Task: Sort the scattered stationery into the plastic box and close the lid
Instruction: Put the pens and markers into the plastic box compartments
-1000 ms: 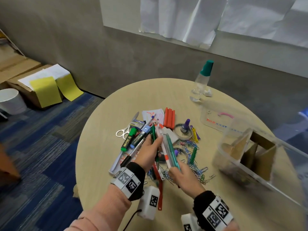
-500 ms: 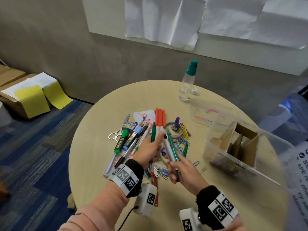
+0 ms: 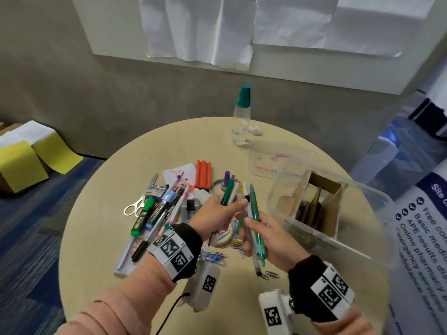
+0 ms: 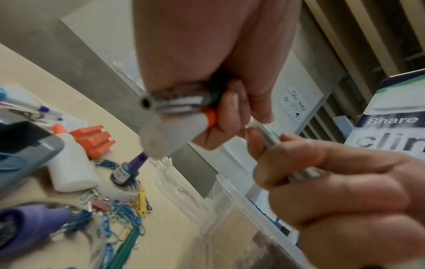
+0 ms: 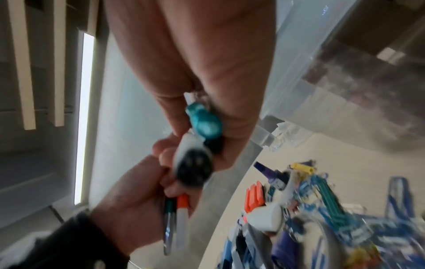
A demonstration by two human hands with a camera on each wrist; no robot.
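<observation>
Plastic box (image 3: pixel 338 213) blurred; paperclips (image 5: pixel 345 227) smeared in right-wrist view.

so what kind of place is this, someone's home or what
Probably an office or clinic waiting area, not a home: a printed banner listing pharmacy services, blue carpet tiles, and a handwritten directions note stuck on the wall.

- Bare table (image 3: pixel 101 228) lies left of the stationery pile (image 3: pixel 169 206); passable
- plastic box (image 3: pixel 321 213) stands right; cardboard dividers (image 3: pixel 314 204) split its open top
</observation>
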